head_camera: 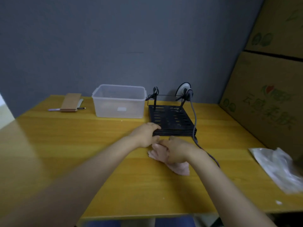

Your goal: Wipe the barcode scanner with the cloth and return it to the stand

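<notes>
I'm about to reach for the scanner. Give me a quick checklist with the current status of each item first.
1. Cloth in hand: ok. The right hand grips it.
2. Stand steadied: ok. The left hand holds its front left corner.
3. Scanner located: ok. It hangs at the stand's right post.
4. Cable free: not ok. It trails past the stand's front right corner and along the right wrist, so it may snag.
5. Scanner already wiped: cannot tell.
</notes>
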